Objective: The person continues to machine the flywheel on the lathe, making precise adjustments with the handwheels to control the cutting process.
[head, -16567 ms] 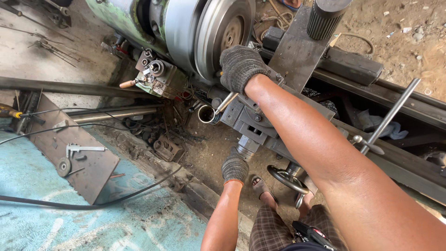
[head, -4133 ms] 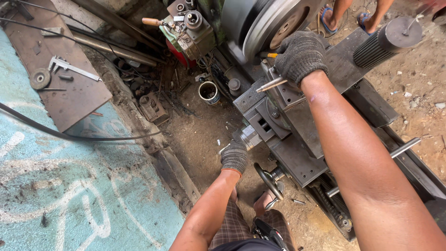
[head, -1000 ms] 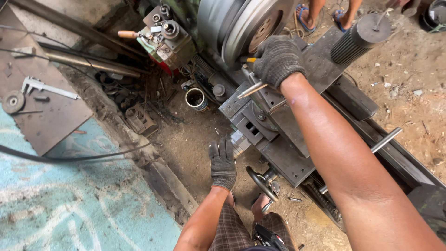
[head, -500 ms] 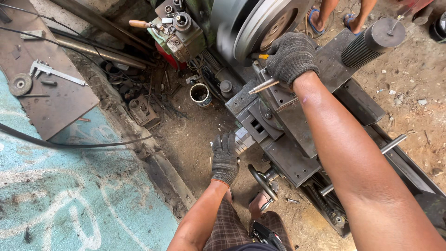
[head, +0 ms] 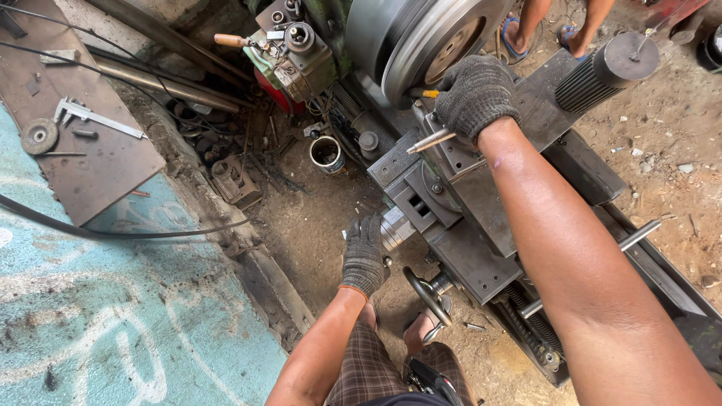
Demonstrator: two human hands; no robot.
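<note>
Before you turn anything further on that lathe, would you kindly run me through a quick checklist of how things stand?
1. Left hand on the cross-slide dial: ok, the gloved hand rests against it.
2. Right hand clear of the large chucked disc: not ok, it sits right beside the disc face.
3. Gloves near rotating parts: not ok, both hands wear knit gloves.
4. Disc spinning or stopped: cannot tell.
5. Bystander clear: not ok, sandalled feet stand just behind the machine.
6. Carriage handwheel free: ok, nothing touches it.
</note>
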